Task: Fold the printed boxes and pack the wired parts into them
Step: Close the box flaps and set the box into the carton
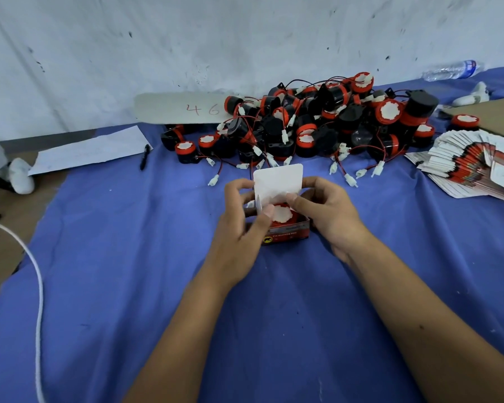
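White cord [38, 286] runs down the left edge, off the blue cloth [128, 257]. Far left, a white paper sheet [90, 152] with a black pen [145, 157] beside it; any writing on the sheet is too faint to read. Behind, a pale card [178, 109] with "46" handwritten in red. Centre: left hand [242, 228] grips the left side of the red printed box [285, 232], thumb over the open top. The box holds one wired part [282, 213], red rim and white face up. White lid flap [278, 183] stands upright. Box front has a small yellow logo and a print line, unreadable. Right hand [326, 216] holds the box's right side, fingers curled on the flap's edge. Behind the box, a pile of wired parts [317, 126], black and red, white connectors trailing toward the box. Right: fanned stack of flat boxes [472, 167] at the cloth edge. Clear bottle [451, 70] lies far back, blue label unreadable. Bare cloth lies in front of the box, around the forearms.
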### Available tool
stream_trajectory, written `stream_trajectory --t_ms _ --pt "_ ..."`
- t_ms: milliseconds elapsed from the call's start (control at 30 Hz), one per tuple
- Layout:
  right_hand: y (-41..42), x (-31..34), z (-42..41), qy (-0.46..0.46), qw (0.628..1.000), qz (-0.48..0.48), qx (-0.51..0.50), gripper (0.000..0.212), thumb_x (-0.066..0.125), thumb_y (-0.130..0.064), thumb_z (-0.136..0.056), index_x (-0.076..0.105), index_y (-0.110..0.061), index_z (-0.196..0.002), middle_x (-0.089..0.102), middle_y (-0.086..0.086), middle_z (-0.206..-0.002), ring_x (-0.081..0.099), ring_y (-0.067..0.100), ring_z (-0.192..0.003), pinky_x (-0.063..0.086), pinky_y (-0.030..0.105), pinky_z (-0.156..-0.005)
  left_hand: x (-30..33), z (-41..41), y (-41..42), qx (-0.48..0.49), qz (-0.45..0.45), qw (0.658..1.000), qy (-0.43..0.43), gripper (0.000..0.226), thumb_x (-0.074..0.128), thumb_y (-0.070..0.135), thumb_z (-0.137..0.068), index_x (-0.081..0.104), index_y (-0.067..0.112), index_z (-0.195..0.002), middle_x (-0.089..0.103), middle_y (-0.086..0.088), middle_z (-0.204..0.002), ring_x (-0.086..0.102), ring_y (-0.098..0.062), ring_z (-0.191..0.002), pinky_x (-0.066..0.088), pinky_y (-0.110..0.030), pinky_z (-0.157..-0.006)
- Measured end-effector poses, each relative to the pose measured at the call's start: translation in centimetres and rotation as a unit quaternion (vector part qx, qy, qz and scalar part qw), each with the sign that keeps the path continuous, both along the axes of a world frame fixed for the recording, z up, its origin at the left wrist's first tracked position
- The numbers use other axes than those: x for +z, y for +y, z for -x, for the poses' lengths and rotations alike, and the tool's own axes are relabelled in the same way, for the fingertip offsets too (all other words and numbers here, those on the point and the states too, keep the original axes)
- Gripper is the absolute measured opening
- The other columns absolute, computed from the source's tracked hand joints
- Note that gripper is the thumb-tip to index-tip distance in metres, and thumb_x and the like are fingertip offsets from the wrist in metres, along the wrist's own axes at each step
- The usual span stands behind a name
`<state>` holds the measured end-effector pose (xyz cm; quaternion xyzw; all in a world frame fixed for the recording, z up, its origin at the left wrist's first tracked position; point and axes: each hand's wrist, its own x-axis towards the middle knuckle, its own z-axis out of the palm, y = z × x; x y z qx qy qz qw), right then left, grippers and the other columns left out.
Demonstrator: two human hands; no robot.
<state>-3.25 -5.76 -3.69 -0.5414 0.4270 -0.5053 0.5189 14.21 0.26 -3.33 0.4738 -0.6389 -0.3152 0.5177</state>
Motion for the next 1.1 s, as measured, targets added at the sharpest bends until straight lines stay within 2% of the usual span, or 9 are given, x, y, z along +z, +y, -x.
stream_trajectory --t_ms 100,200,333,500,633,900,967,1033,1100 --pt "-0.1 -0.4 -0.4 0.050 0.998 0.029 -0.022 0.025 0.082 -0.014 -0.085 0.070 -0.023 -0.105 0.049 0.003 -0.074 0.052 0.015 -0.069 0.051 0.038 -0.069 -0.3 -0.2 -0.4 0.062 -0.045 0.992 0.102 0.014 0.041 0.029 -0.109 0.043 0.032 -0.123 0.076 0.002 -0.104 0.071 -0.014 -0.099 0.055 -0.028 -0.086" --pt "0.0 -0.6 -0.5 0.082 0.994 0.063 -0.038 0.024 0.081 -0.013 -0.084 0.070 -0.025 -0.102 0.048 0.002 -0.070 0.049 0.013 -0.065 0.049 0.034 -0.064 -0.2 0.0 -1.1 0.094 -0.089 0.988 0.082 0.017 0.051 0.014 -0.107 0.056 0.024 -0.120 0.078 -0.001 -0.095 0.074 -0.012 -0.089 0.057 -0.032 -0.079" --pt "0.0 -0.6 -0.6 0.111 0.988 0.101 -0.040 0.015 0.077 -0.019 -0.090 0.071 -0.024 -0.102 0.047 0.003 -0.067 0.046 0.013 -0.063 0.044 0.032 -0.059 -0.4 0.1 -1.7 0.097 -0.103 0.985 0.100 0.013 0.058 0.011 -0.104 0.063 0.012 -0.115 0.078 -0.007 -0.099 0.075 -0.021 -0.093 0.061 -0.039 -0.083" --pt "-0.1 -0.8 -0.7 0.124 0.984 0.123 -0.019 0.022 0.066 -0.008 -0.095 0.070 -0.023 -0.110 0.048 0.001 -0.067 0.045 0.012 -0.063 0.042 0.030 -0.058 -0.3 0.1 -1.9 0.109 -0.092 0.987 0.073 0.016 0.065 0.001 -0.096 0.068 0.015 -0.106 0.079 -0.001 -0.098 0.076 -0.016 -0.091 0.061 -0.029 -0.076" --pt "-0.1 -1.1 -0.8 0.079 0.989 0.128 -0.009 0.035 0.067 -0.001 -0.092 0.070 -0.028 -0.113 0.041 -0.002 -0.066 0.039 0.013 -0.063 0.040 0.027 -0.059 -0.1 0.1 -1.9 0.123 -0.095 0.986 0.068 0.019 0.068 0.002 -0.094 0.072 0.017 -0.104 0.078 0.001 -0.102 0.073 -0.030 -0.094 0.062 -0.045 -0.081" --pt "-0.1 -1.0 -0.7 0.096 0.987 0.125 0.022 0.035 0.064 -0.001 -0.095 0.059 -0.021 -0.123 0.036 -0.012 -0.063 0.036 0.005 -0.059 0.038 0.020 -0.057 0.0 0.1 -1.5 0.050 -0.139 0.980 0.131 0.031 0.055 0.000 -0.102 0.069 0.023 -0.116 0.077 0.002 -0.106 0.075 -0.014 -0.093 0.056 -0.027 -0.068" --pt "0.1 -0.7 -0.6 0.074 0.989 0.123 0.046 0.039 0.064 0.004 -0.095 0.063 -0.026 -0.120 0.034 -0.004 -0.062 0.036 0.011 -0.060 0.038 0.026 -0.059 0.1 0.2 -1.5 0.045 -0.134 0.981 0.131 0.036 0.054 -0.002 -0.102 0.070 0.028 -0.113 0.078 0.004 -0.106 0.075 -0.013 -0.094 0.058 -0.027 -0.069" --pt "0.5 -0.4 -0.7 0.038 0.991 0.114 0.067 0.043 0.061 0.008 -0.095 0.071 -0.032 -0.107 0.036 0.018 -0.068 0.041 0.025 -0.066 0.040 0.035 -0.068 0.3 0.2 -1.5 0.048 -0.120 0.984 0.119 0.039 0.054 -0.003 -0.101 0.072 0.032 -0.104 0.078 0.005 -0.101 0.074 -0.013 -0.092 0.058 -0.029 -0.070" --pt "0.7 -0.1 -0.4 0.007 0.990 0.087 0.107 0.034 0.057 0.009 -0.094 0.073 -0.018 -0.108 0.057 0.031 -0.082 0.056 0.030 -0.078 0.047 0.038 -0.075 0.3 0.2 -1.5 0.053 -0.099 0.989 0.092 0.042 0.053 -0.004 -0.099 0.074 0.032 -0.095 0.077 0.004 -0.095 0.072 -0.015 -0.087 0.054 -0.028 -0.067"
